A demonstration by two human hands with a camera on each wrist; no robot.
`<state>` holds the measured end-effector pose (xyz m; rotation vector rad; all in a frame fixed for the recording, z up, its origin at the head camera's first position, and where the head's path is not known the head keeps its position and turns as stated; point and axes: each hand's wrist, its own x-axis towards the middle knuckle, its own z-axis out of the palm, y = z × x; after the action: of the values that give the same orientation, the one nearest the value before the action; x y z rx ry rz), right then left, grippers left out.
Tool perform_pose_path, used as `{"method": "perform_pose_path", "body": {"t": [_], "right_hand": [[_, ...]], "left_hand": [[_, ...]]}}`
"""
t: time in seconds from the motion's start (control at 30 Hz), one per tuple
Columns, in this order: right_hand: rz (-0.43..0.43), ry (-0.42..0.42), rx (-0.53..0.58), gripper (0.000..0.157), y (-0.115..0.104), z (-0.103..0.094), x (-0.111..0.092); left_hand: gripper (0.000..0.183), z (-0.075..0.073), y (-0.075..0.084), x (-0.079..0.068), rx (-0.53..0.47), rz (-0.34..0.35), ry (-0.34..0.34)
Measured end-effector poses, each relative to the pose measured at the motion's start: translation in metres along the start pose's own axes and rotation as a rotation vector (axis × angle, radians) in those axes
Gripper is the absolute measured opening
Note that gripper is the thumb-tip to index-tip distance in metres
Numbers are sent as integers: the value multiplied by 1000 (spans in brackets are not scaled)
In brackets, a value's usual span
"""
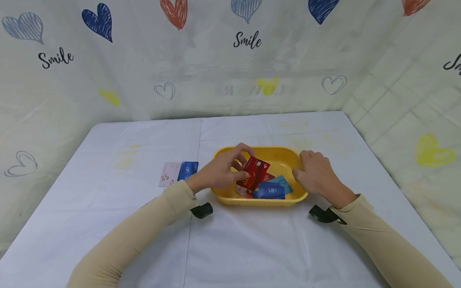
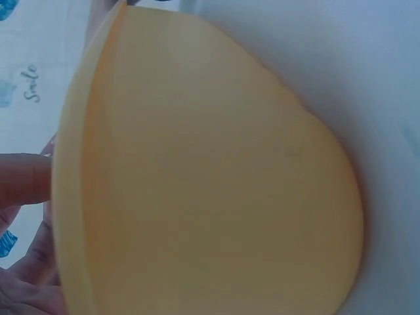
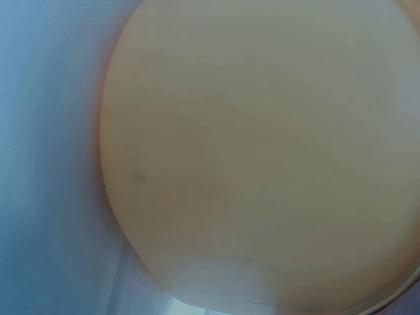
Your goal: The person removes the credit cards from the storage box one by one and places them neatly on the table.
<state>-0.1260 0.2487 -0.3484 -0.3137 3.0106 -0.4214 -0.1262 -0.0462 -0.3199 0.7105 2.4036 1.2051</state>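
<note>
A yellow plastic tray [image 1: 284, 162] holds several cards. My left hand [image 1: 225, 168] reaches over its left side and pinches a red card [image 1: 256, 166], thumb on the card's near face. Below that card lie a blue VIP card [image 1: 270, 191], a light blue card [image 1: 282, 183] and partly covered red ones. My right hand [image 1: 318, 172] grips the tray's right rim, fingers over the edge. The tray's outer wall [image 2: 216, 170] fills most of the left wrist view, with part of the left hand [image 2: 29, 262] beyond the rim. Only the tray wall [image 3: 256, 144] and cloth show in the right wrist view.
Left of the tray, a pale patterned card [image 1: 169, 174] and a blue VIP card [image 1: 188, 170] lie side by side on the white-covered table [image 1: 119, 200]. A curtain [image 1: 201, 60] printed with hearts hangs behind the table's back edge.
</note>
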Motion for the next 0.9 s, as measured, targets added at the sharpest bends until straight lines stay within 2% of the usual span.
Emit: {"method": "perform_pose_path", "body": {"t": [0.37, 0.9], "right_hand": [[-5, 6, -12, 31, 0, 0, 1], [-18, 21, -96, 36, 0, -3, -2]], "left_hand": [[50, -8, -4, -8, -37, 16, 26], [53, -22, -11, -18, -61, -54, 97]]}}
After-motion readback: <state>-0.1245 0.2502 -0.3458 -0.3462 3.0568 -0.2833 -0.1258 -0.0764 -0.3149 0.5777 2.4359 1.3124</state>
